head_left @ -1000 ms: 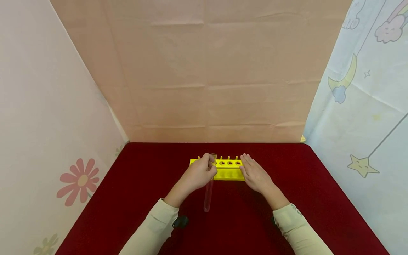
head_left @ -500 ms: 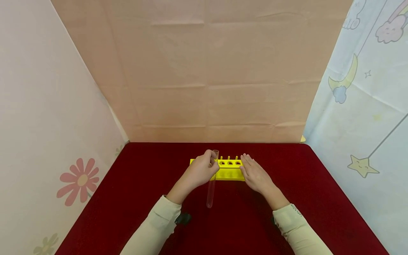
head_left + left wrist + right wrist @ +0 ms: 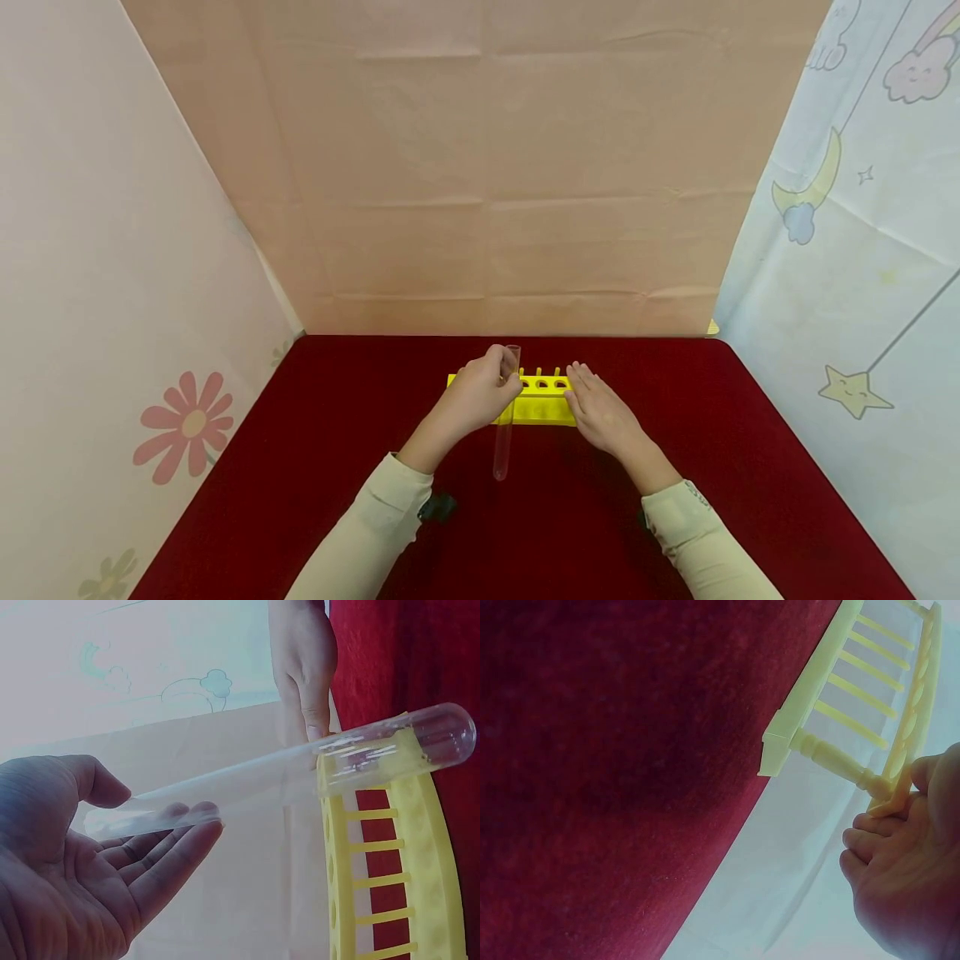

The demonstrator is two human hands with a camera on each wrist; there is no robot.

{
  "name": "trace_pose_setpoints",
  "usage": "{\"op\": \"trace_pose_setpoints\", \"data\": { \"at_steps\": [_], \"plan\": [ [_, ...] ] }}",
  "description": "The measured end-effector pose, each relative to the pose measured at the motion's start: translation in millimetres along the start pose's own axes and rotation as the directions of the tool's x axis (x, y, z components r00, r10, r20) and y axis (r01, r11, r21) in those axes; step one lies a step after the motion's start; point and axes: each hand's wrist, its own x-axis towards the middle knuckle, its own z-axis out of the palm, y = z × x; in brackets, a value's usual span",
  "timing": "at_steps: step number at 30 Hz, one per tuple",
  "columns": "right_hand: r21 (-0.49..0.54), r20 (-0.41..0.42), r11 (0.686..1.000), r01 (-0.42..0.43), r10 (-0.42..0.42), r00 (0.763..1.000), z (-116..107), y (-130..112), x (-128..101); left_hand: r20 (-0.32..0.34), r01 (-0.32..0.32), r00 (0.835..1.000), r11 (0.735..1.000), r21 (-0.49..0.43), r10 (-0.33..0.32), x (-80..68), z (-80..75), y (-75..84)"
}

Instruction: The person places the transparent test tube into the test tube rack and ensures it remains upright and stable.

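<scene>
While the dark red felt tabletop (image 3: 675,467) spreads under your arms, the yellow plastic test-tube rack (image 3: 542,398) stands near its far edge. Your right hand (image 3: 600,414) rests against the rack's right end with fingers straight and together. Your left hand (image 3: 474,402) pinches the clear glass test tube (image 3: 503,442) near its open mouth, holding it nearly upright just above the rack's left holes.
</scene>
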Motion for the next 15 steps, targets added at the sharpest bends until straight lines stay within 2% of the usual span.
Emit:
{"op": "trace_pose_setpoints", "data": {
  "at_steps": [15],
  "plan": [
    [-0.003,-0.006,1.000,-0.010,0.010,1.000,0.1,-0.7,0.1,-0.006,0.006,1.000,1.000,0.006,-0.006,7.1,0.3,7.6]
  ]
}}
